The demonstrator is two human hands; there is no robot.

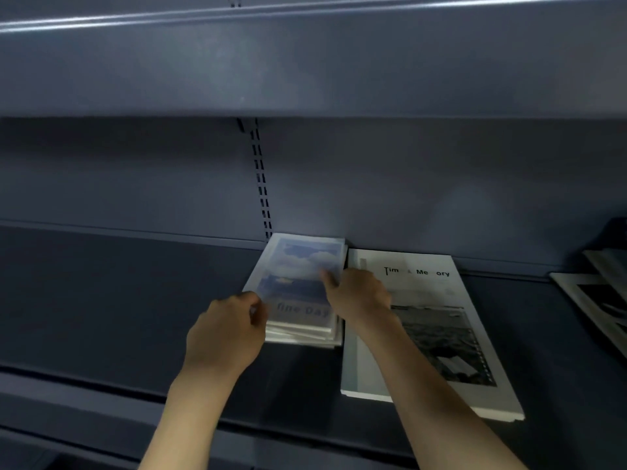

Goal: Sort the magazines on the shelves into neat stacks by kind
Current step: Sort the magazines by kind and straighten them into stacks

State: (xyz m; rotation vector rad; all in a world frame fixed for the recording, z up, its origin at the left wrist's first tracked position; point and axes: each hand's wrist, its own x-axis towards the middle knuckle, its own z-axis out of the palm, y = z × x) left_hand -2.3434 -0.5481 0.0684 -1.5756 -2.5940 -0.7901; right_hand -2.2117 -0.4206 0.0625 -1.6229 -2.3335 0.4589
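Left hand [225, 329] and right hand [358, 293] gripping blue magazine stack [298, 276], grey shelf [118, 300]

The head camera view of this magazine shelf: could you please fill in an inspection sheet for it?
Surface: dark blue metal shelf, another shelf above.
Job's things: blue sky-cover stack against the back panel; larger grey magazine lying flat just right of it; more black-and-white magazines at far right, askew.
Clutter: nothing seen.
Grippers: left hand holds the blue stack's left edge; right hand rests on its right side, thumb on the cover.
Cables: nothing seen.
Surroundings: slotted upright in the back panel.
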